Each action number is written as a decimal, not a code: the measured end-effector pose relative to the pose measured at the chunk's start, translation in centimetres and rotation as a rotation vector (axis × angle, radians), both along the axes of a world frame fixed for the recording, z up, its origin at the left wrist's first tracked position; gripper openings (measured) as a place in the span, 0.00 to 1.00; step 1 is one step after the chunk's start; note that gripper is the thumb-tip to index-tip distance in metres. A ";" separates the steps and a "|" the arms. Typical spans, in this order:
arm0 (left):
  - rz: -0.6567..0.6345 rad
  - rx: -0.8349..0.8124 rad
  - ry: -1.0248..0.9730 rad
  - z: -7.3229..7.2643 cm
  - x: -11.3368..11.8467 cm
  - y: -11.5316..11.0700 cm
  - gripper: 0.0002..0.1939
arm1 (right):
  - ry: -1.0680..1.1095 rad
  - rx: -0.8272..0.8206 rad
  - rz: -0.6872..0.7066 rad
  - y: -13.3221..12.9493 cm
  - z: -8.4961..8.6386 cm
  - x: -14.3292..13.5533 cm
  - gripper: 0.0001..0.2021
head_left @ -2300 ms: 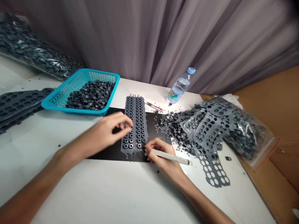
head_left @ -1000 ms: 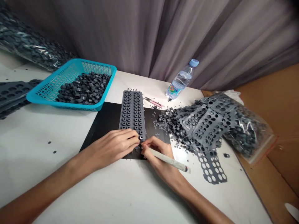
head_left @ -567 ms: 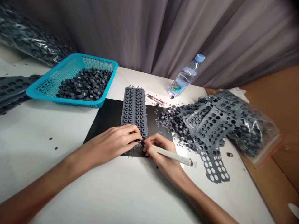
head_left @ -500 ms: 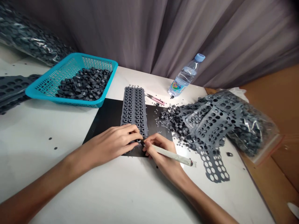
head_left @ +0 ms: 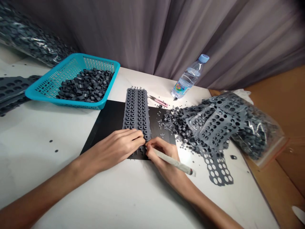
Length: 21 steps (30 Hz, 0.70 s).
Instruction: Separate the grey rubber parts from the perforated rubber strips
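The grey moulded sheet [head_left: 135, 109] lies lengthwise on a black mat [head_left: 105, 122], which perhaps shields the bench [head_left: 107, 197]; its near end sits under the person's hands. The left hand [head_left: 125, 143] bends its fingers over that end, seemingly to steady it, though whether they pinch a piece cannot be told. The right hand [head_left: 163, 154] grips a pale pen-like tool [head_left: 175, 162] low, like a pencil, probably for fine control; its tip is hidden at the sheet's edge. The blue basket [head_left: 64, 101] of small parts stands left, while holed sheets [head_left: 214, 127] lie heaped right, an arrangement that likely leaves the middle free for both hands.
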State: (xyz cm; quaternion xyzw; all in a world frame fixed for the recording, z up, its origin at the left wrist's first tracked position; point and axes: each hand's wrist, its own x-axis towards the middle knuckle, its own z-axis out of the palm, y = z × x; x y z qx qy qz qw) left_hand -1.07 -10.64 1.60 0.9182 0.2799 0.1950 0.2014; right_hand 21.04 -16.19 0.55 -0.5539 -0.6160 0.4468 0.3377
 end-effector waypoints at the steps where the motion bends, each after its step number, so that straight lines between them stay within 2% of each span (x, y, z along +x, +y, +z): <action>1: 0.087 -0.046 -0.109 0.6 -0.1 0.1 0.11 | -0.015 0.011 0.011 -0.1 0.2 0.0 0.07; 4: 0.458 -0.307 -0.518 2.7 -0.9 1.1 0.10 | -0.012 -0.008 0.011 -0.2 0.2 0.0 0.07; 6: 0.585 -0.535 -0.699 3.6 -1.7 2.0 0.11 | 0.053 -0.048 -0.019 -0.2 -0.2 0.1 0.05; 9: 0.538 -0.821 -0.744 3.5 -2.3 2.7 0.11 | 0.216 -0.082 -0.103 0.1 -1.0 0.5 0.05; 13: 0.430 -1.040 -0.669 2.4 -2.0 2.5 0.11 | 0.243 -0.006 -0.176 0.8 -1.1 1.4 0.11; 16: 0.460 -0.968 -0.669 2.7 -2.1 2.6 0.13 | 0.158 0.021 -0.116 1.8 -0.5 2.4 0.11; 19: 0.568 -0.724 -0.674 3.4 -2.9 3.3 0.13 | 0.067 0.041 -0.002 3.1 0.2 3.3 0.10; 21: 0.627 -0.580 -0.590 3.4 -3.4 3.8 0.14 | 0.018 0.074 0.056 4.0 0.5 3.7 0.10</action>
